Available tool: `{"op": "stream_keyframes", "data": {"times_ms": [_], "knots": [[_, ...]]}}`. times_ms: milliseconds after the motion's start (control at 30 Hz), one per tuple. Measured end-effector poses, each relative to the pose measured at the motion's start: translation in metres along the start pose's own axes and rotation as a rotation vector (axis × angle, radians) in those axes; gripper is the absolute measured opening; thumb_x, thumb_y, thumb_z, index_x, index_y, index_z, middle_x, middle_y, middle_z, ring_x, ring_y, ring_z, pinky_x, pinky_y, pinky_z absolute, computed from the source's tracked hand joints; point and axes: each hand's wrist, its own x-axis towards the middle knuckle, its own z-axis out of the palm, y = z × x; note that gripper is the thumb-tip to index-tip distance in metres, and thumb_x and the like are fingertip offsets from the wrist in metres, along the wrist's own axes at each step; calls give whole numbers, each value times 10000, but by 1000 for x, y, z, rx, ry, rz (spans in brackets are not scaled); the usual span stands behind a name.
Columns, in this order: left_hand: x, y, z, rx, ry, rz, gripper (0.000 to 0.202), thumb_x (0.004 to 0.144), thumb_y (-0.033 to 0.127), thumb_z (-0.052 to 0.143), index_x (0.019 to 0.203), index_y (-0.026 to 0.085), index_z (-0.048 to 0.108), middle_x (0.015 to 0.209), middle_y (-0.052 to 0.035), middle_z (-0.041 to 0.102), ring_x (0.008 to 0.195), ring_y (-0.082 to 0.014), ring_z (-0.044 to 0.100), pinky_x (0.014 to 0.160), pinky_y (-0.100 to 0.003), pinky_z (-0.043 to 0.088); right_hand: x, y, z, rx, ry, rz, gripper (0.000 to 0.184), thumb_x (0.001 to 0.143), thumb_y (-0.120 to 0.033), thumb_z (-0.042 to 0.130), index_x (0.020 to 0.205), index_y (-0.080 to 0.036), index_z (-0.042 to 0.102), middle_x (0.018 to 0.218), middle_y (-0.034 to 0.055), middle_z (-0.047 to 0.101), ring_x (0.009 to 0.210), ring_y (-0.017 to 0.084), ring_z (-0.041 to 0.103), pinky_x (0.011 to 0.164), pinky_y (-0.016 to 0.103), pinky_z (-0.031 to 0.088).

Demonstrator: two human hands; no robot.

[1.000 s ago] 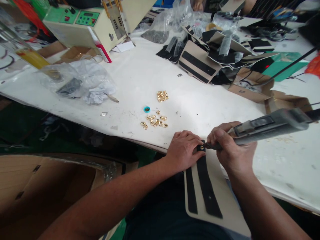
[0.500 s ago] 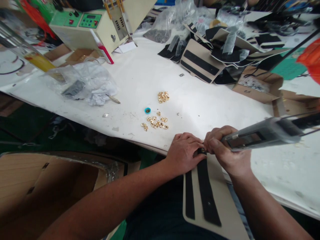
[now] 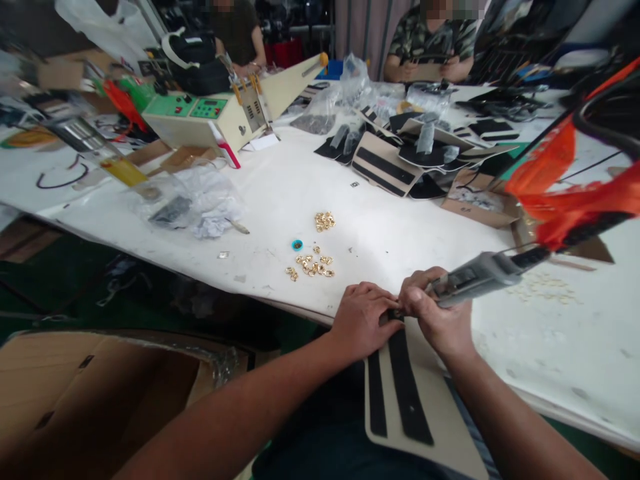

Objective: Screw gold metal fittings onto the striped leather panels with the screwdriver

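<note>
My right hand (image 3: 440, 317) is wrapped round a grey electric screwdriver (image 3: 473, 277), its tip end pointing left toward my left hand and hidden by fingers. With fingers closed, my left hand (image 3: 365, 317) grips the upper end of a beige panel (image 3: 443, 413) with black strips, at the table's front edge. A small piece of metal seems to show on the black strip (image 3: 410, 387) by the left thumb, too small to make out. Gold-coloured metal clasps (image 3: 315, 268) lie on the table beyond, near a small blue cap (image 3: 297, 245) with tiny parts inside.
Another pile of gold clasps (image 3: 325, 221) lies further back. Behind stand a beige machine (image 3: 190, 130), stacked beige-and-black panels (image 3: 385, 163) and a cardboard box (image 3: 480, 203). A plastic bag (image 3: 200, 197) is at left, a large carton (image 3: 100, 393) below. Two people sit across the table.
The camera view has tilted up, so the people across the table now show. Both hands keep their hold on the panel and screwdriver, with the screwdriver's rear end slightly higher relative to the hands.
</note>
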Motion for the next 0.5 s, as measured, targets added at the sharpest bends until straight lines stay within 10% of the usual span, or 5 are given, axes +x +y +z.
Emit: {"op": "stream_keyframes", "data": {"times_ms": [267, 500], "knots": [[0, 3, 1, 1, 30, -29, 281, 811, 335, 930, 1044, 239, 807, 1164, -20, 816, 1164, -256, 666, 1028, -456, 470, -1, -21, -21, 224, 385, 76, 466, 903, -594, 793, 1056, -182, 639, 719, -18, 611, 639, 181, 617, 576, 296, 534], [0, 6, 1, -21, 58, -53, 274, 761, 274, 946, 1004, 239, 823, 1135, -23, 824, 1127, -276, 680, 1021, -488, 489, -18, -21, -75, -111, 522, 91, 526, 872, -653, 785, 1009, -158, 672, 739, 31, 685, 620, 226, 651, 545, 332, 533]]}}
